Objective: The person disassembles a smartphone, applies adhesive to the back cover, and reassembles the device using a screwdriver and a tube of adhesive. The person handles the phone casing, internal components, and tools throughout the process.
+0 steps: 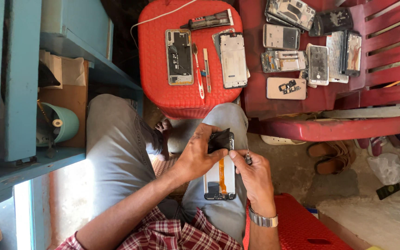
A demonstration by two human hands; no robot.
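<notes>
Head view, looking down at a seated person's lap. Centre of frame: left hand [199, 157] has its grip clenched on the upper end of an opened phone [220, 173], fingers curled over a black part at its top; the phone rests on the right thigh, white inside with an orange flex strip down the middle. Right hand [254, 173] sits just right of the phone, thumb touching its upper edge, grip clenched on a small screwdriver [247, 159] pinched between the fingers; a metal watch [263, 219] is on that wrist. Upper centre: red stool [163, 60] carrying a phone frame [179, 56], a toothbrush [197, 69], tweezers [207, 69], a white frame [233, 59] and a dark tube [208, 20]. Upper right: red chair [329, 125] loaded with many stripped phone bodies [302, 46]. Left side: blue shelf [19, 92] with a green cup [65, 122]. Lower right: sandals [332, 157] on the floor, second red stool [302, 227] at the bottom edge.
</notes>
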